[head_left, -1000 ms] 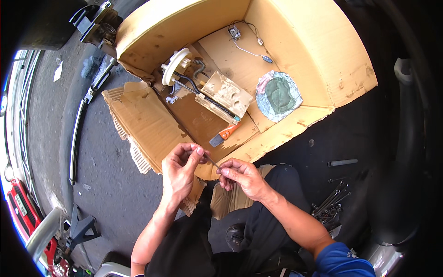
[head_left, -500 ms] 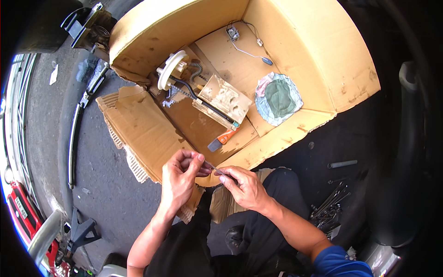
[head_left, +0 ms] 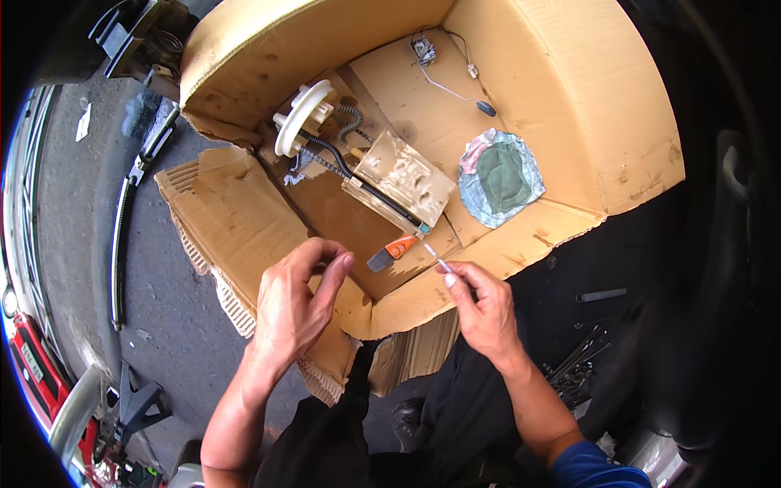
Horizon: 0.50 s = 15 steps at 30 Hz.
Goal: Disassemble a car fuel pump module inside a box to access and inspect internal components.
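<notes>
My right hand (head_left: 482, 307) pinches a thin pale strip (head_left: 438, 257) that points up and to the left. My left hand (head_left: 299, 299) is a short way to its left, fingers curled, thumb and forefinger close together; whether anything is between them I cannot tell. Both hands hover over the near edge of a flattened cardboard box (head_left: 569, 98). On the cardboard just beyond them lies a utility knife (head_left: 391, 250) with an orange handle. Farther back lies a beige pump assembly (head_left: 399, 180) with a white round flange (head_left: 298, 119) and black hoses.
A round grey-green cloth pad (head_left: 499, 177) lies on the cardboard at right. A small wired part (head_left: 425, 50) sits at the back. Black metal rods (head_left: 579, 362) lie on dark ground at lower right. A long black strip (head_left: 122, 236) lies on the asphalt at left.
The two hands, close together on the strip before, have drawn apart; the left has moved away to the left and the right keeps the strip.
</notes>
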Motion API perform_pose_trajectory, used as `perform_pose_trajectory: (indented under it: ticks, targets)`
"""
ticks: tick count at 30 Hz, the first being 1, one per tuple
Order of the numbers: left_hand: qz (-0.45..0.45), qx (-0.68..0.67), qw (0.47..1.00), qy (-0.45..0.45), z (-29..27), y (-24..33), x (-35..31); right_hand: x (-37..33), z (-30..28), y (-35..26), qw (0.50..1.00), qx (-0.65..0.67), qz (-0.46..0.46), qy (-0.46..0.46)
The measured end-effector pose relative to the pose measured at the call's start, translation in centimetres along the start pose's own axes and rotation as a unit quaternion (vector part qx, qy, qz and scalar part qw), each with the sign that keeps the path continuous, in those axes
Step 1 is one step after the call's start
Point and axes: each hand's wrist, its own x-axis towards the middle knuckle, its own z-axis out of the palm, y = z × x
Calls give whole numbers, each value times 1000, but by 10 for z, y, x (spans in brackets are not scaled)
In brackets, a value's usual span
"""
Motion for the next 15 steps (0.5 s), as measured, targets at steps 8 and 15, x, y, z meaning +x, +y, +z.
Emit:
perform_pose_trajectory:
  ticks: [8,15]
  targets:
    - [290,226,926,-83,4,22,80,25,-13,11,996,-57,60,18]
    - [402,379,818,-160,42,10,132,31,-16,6,998,-52,21,10]
